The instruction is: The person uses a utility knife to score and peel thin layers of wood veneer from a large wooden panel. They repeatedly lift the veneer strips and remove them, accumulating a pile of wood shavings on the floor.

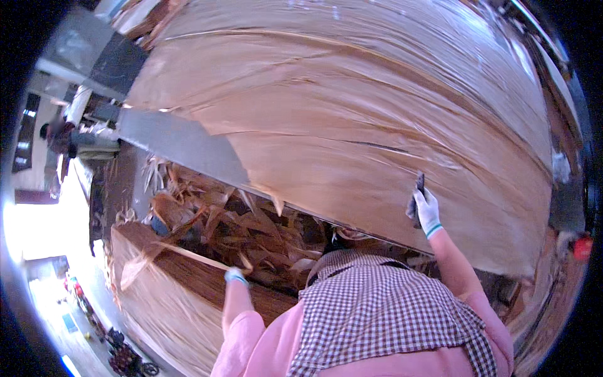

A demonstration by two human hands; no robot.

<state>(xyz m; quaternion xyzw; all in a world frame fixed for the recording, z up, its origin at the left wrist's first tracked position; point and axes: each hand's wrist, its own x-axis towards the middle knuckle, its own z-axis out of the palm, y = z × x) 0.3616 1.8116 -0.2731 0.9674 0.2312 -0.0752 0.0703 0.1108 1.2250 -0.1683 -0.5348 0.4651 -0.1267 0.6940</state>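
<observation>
Nearest is the person's own front: pink sleeves and a brown-and-white checked apron [383, 308]. The left hand [236, 275], in a white glove with a teal cuff, is low at the near edge of a lower stack of thin wood veneer sheets [163, 301]; it is closed on the end of a long pale veneer strip [188, 254] that runs off to the left across that stack. Just past it lies a heap of torn brown veneer scraps [239, 226], filling the gap between the lower stack and the table.

The right hand [427, 210], gloved the same way, rests on the near edge of the big tan veneer sheet [352, 107] that covers the table, its grip wrapped round a small dark flat tool [419, 183] that stands upright above the fingers. A dark split runs across the sheet to the left of that hand. A grey metal beam [182, 141] borders the sheet's left edge. Far off at the left, another person [59, 135] stands by the machinery.
</observation>
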